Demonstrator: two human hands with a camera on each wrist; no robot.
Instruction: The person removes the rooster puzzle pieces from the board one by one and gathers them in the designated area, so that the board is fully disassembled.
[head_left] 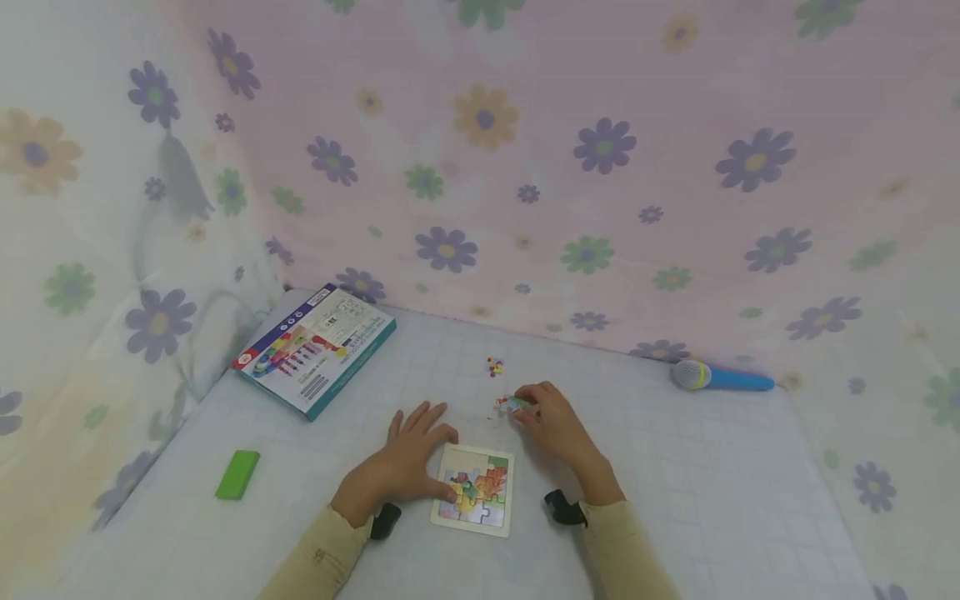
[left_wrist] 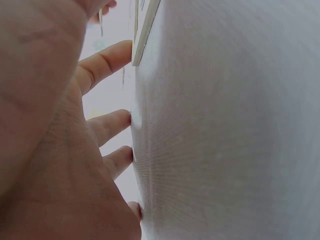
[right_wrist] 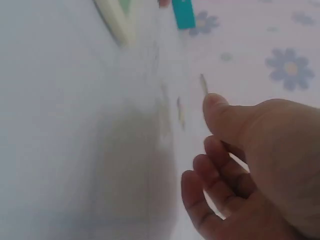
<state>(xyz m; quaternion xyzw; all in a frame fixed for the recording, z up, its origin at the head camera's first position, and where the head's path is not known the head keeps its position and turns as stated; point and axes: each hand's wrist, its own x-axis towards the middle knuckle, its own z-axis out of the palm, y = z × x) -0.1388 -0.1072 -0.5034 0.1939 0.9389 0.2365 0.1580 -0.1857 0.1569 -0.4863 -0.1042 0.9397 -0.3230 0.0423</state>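
A framed jigsaw puzzle [head_left: 511, 493] lies partly filled on the table. My left hand [head_left: 401, 467] has its fingers spread, its thumb on the puzzle's left side and its index finger by the upper left corner. In the left wrist view the left hand [left_wrist: 60, 135] touches the frame's edge [left_wrist: 145, 37] with a fingertip. Beyond the puzzle, my right hand [head_left: 562, 429] is over loose pieces [head_left: 508, 404]. The right wrist view has the right hand [right_wrist: 255, 155] pinching one thin piece [right_wrist: 203, 83] at the thumb tip; another piece [right_wrist: 181, 112] is beside it.
Small colourful pieces [head_left: 495, 367] lie farther back. A boxed set [head_left: 318, 350] lies at the back left, a green block [head_left: 237, 475] at the left. The blue toy microphone [head_left: 731, 380] lies at the back right, near the flowered cloth.
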